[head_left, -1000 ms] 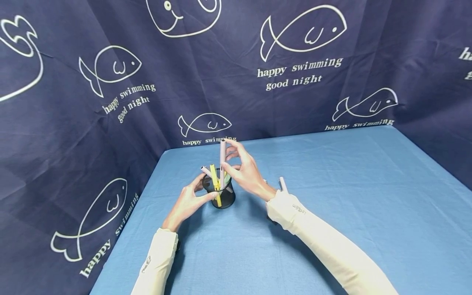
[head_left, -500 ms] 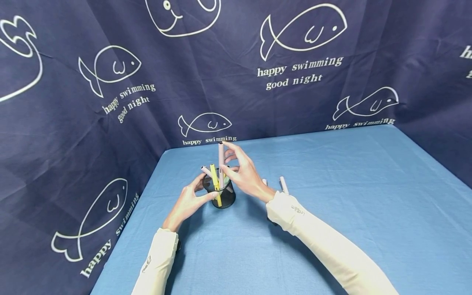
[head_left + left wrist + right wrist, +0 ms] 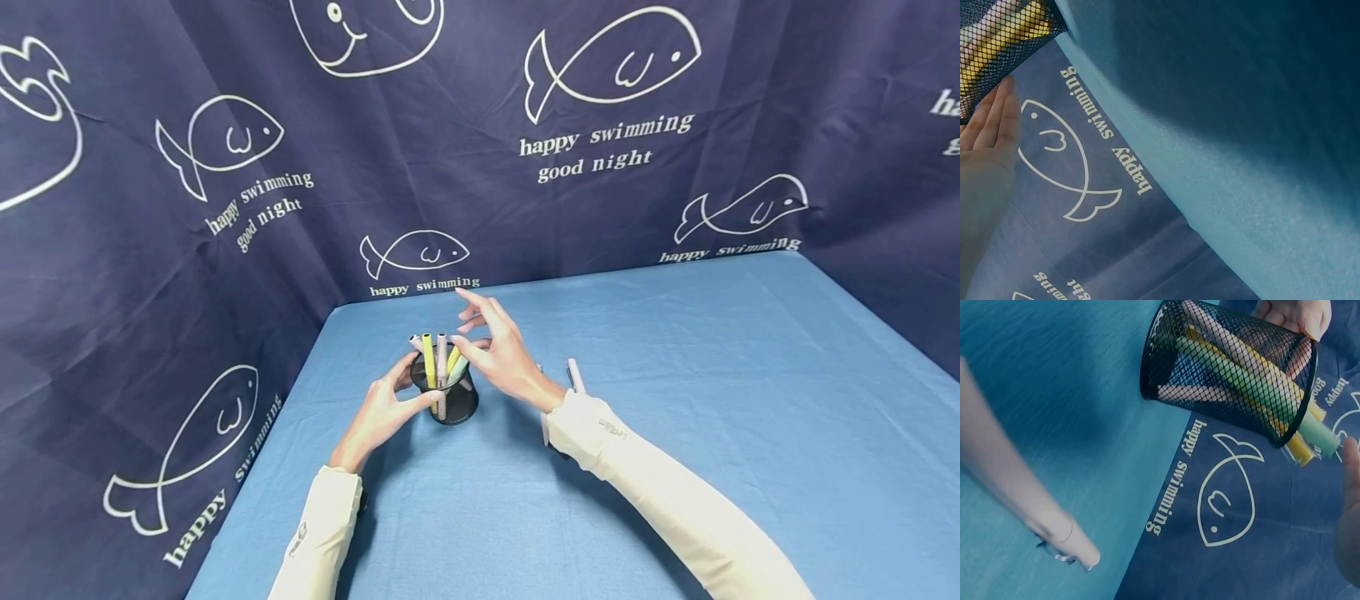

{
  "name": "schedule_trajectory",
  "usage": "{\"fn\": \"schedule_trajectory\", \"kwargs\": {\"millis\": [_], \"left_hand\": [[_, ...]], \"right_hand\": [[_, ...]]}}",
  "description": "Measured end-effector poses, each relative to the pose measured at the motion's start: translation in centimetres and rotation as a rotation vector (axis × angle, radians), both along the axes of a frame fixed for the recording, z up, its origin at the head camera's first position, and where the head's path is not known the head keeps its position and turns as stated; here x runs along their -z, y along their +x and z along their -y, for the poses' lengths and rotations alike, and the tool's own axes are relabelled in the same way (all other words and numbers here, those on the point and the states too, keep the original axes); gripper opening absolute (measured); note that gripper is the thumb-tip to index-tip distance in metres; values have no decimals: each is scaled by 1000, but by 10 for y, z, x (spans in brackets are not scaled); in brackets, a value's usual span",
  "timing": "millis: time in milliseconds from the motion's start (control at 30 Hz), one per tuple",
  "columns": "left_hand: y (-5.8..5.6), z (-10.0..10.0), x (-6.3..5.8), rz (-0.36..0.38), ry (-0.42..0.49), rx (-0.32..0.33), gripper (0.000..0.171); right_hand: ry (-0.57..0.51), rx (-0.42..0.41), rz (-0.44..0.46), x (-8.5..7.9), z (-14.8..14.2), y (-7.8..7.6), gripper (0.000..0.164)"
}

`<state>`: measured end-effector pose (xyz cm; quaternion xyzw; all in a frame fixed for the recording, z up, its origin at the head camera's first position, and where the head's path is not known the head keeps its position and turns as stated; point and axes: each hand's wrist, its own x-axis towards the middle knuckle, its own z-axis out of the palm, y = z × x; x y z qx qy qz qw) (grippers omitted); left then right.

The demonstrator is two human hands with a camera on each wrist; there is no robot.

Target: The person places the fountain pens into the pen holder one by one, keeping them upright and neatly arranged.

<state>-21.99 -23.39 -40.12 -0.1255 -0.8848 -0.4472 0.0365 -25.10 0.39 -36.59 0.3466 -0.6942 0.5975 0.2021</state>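
"Gripping what, that left hand (image 3: 386, 412)?"
"A black mesh cup (image 3: 465, 407), upright on the blue cloth (image 3: 480, 508), fingers and thumb curled around its upper side."
"And the right hand (image 3: 501, 354)?"
"Released, fingers loosely bent, just beside the cup's top."
"The pens (image 3: 442, 358)?"
"Pink, yellow and green, leaning inside; a loose pen (image 3: 575, 375) lies by the right sleeve (image 3: 660, 492)."
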Motion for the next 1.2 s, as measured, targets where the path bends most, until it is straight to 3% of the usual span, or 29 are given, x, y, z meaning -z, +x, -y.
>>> {"fn": "schedule_trajectory", "kwargs": {"millis": [500,833,1200], "left_hand": [[0,0,1,14,-16,-10,89],[-1,0,0,16,-8,-8,89],[-1,0,-1,22,-10,3,88]], "right_hand": [[-47,48,118,4,-26,3,65],[-13,67,147,-19,-39,28,59],[20,88,176,-14,-52,29,58]]}}
